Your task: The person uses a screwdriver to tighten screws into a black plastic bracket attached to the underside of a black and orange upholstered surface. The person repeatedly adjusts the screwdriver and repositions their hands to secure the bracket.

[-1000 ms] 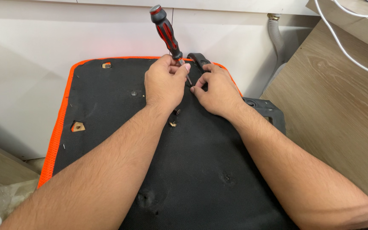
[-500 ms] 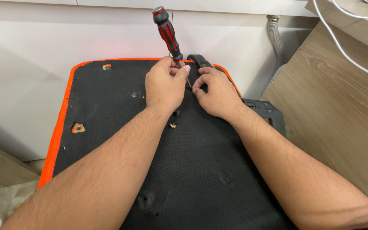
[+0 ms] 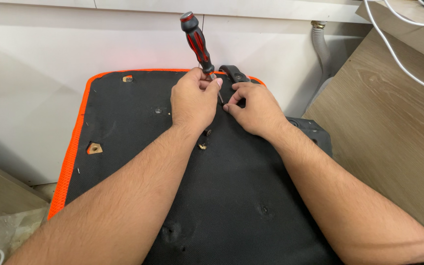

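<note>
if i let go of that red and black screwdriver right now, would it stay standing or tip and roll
Probably tip: the screwdriver stands near upright on a thin shaft, steadied only by the left hand and the right hand. Its rounded handle looks apt to roll, though the black fabric panel seems textured and might slow it.

Screwdriver [image 3: 198, 43]: red-and-black handle, thin metal shaft; stands nearly upright, handle tipped slightly left and away, tip down on the panel [image 3: 138, 127]; panel: black fabric-covered board with orange edging, lying flat, dotted with screw holes and small brass fittings.
</note>
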